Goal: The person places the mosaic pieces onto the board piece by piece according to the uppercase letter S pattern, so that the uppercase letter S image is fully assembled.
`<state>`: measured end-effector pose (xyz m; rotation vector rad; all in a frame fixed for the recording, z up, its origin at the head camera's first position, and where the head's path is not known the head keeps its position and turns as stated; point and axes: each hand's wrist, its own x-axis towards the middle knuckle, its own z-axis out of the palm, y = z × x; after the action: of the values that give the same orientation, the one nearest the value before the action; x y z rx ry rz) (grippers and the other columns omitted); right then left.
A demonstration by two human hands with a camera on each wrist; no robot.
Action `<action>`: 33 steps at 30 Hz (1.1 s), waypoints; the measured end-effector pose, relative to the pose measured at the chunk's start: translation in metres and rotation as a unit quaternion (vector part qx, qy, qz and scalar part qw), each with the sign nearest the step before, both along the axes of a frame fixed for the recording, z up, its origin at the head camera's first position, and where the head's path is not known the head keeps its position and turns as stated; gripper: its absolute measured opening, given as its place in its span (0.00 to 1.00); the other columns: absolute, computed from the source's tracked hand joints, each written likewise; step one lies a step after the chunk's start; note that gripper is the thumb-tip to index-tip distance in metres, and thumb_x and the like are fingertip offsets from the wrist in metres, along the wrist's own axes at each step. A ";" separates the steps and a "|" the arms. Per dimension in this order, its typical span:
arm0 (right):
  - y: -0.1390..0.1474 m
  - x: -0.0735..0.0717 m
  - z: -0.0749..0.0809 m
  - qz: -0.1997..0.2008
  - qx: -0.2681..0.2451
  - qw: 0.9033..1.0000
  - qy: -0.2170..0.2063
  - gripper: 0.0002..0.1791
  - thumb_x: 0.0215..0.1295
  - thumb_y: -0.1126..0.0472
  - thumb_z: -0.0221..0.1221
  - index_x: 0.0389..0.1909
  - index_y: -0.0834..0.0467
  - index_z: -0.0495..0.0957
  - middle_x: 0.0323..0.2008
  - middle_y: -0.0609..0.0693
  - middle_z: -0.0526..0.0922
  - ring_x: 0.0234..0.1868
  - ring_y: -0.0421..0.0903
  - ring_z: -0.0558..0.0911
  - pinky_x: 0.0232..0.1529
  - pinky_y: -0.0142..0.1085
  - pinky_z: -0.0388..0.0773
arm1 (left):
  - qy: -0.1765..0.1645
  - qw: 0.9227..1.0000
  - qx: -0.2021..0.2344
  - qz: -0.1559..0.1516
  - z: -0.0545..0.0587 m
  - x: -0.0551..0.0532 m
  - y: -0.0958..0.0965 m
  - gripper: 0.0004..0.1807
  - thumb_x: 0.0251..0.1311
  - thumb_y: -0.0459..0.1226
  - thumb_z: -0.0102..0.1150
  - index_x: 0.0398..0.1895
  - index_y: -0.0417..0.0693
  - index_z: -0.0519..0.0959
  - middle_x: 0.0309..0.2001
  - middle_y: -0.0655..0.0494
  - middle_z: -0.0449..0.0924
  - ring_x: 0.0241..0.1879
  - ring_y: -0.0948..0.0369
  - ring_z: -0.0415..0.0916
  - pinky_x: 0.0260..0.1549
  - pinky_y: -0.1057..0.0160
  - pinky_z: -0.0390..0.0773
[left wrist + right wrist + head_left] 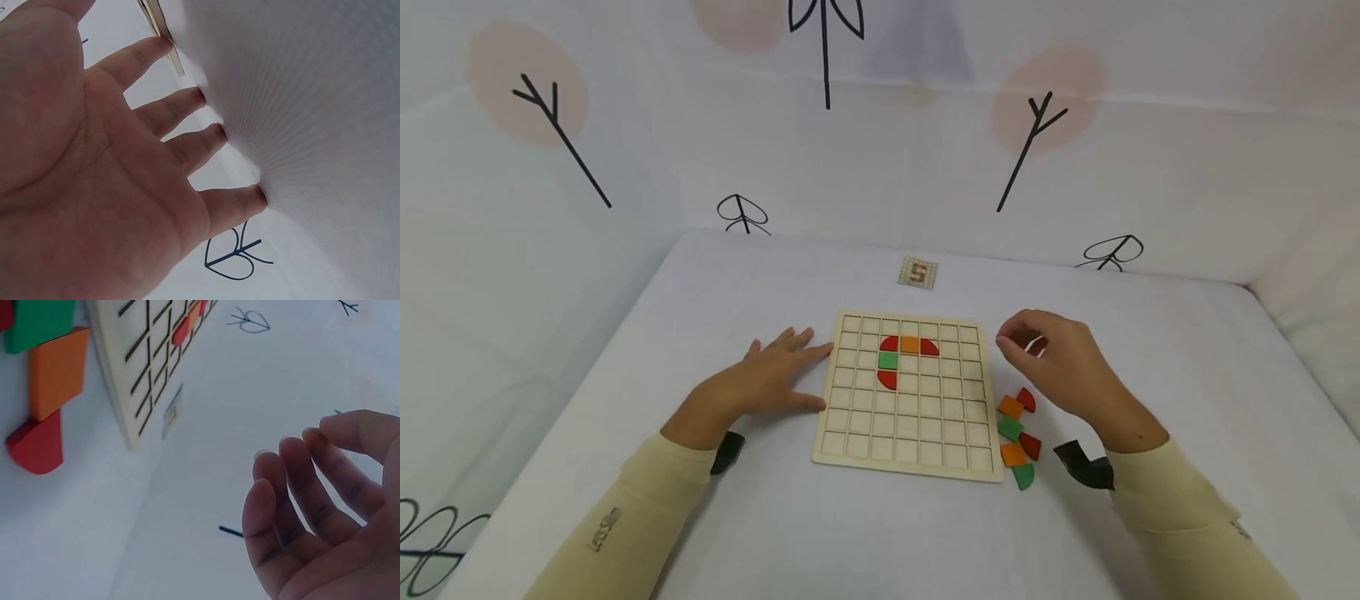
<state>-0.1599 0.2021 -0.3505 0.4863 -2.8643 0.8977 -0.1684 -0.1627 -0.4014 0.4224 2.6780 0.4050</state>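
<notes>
A square wooden grid board (907,472) lies on the white table. In its upper left cells sit an orange square (910,344), a green square (887,360) and three red quarter-round pieces. My left hand (766,382) rests on the cloth with fingers spread, its thumb and index fingertip at the board's left edge. Beyond the board's upper right edge, my right hand (1058,360) hovers with loosely curved fingers. In the right wrist view its thumb tip comes close to the index fingertip, and nothing shows between them. Below this hand lie loose pieces, among them a red quarter-round (39,445) and an orange square (59,372).
The loose pieces run in a column along the board's right side, down to a green quarter-round (1023,477) at the near end. Behind the board lies a small pattern card (917,272). White cloth with plant drawings hangs around the table.
</notes>
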 end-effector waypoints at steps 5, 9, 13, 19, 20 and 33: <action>0.015 0.004 -0.013 -0.001 0.010 1.000 -0.023 0.03 0.68 0.62 0.63 0.39 0.58 0.82 0.33 0.49 0.84 0.37 0.46 0.79 0.39 0.27 0.78 | -0.003 1.000 -0.002 0.001 0.001 0.000 -0.001 0.49 0.57 0.55 0.69 0.79 0.64 0.56 0.81 0.49 0.44 0.81 0.44 0.35 0.73 0.31 0.39; 0.023 0.003 -0.025 0.013 0.034 0.998 -0.052 0.04 0.65 0.62 0.65 0.39 0.57 0.83 0.33 0.48 0.83 0.37 0.45 0.78 0.38 0.29 0.78 | 0.000 1.000 0.000 -0.002 0.002 0.000 -0.001 0.48 0.57 0.55 0.69 0.79 0.63 0.56 0.81 0.48 0.45 0.81 0.44 0.36 0.73 0.30 0.39; 0.031 0.000 -0.034 0.040 0.055 0.993 -0.095 0.07 0.63 0.62 0.66 0.41 0.57 0.83 0.35 0.47 0.82 0.37 0.45 0.77 0.31 0.30 0.77 | 0.003 1.000 0.000 -0.004 0.003 0.000 0.000 0.49 0.57 0.55 0.69 0.79 0.63 0.56 0.81 0.48 0.45 0.81 0.44 0.36 0.73 0.30 0.40; 0.037 -0.001 -0.041 0.085 0.070 0.983 -0.146 0.11 0.60 0.67 0.67 0.43 0.55 0.85 0.38 0.45 0.82 0.37 0.44 0.75 0.30 0.28 0.76 | 0.001 1.000 0.001 -0.004 0.001 0.000 -0.001 0.49 0.57 0.55 0.69 0.79 0.64 0.56 0.81 0.48 0.45 0.81 0.43 0.36 0.73 0.30 0.40; 0.037 -0.001 -0.041 0.094 0.071 0.982 -0.149 0.12 0.59 0.67 0.67 0.44 0.55 0.85 0.39 0.45 0.82 0.37 0.44 0.75 0.31 0.28 0.76 | 0.001 1.000 0.002 -0.005 0.000 0.000 -0.001 0.49 0.57 0.55 0.69 0.79 0.64 0.56 0.81 0.48 0.45 0.81 0.43 0.36 0.73 0.30 0.40; 0.042 -0.003 -0.045 0.124 0.077 0.973 -0.181 0.16 0.57 0.68 0.67 0.45 0.50 0.86 0.43 0.47 0.78 0.40 0.44 0.73 0.36 0.28 0.75 | 0.004 1.000 0.006 -0.006 0.000 0.000 -0.002 0.49 0.57 0.56 0.69 0.79 0.64 0.56 0.81 0.48 0.45 0.81 0.43 0.36 0.73 0.30 0.39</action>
<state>-0.1628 0.2438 -0.3954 0.7883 -3.2763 0.8829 -0.1684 -0.1647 -0.4017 0.4454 2.6804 0.4178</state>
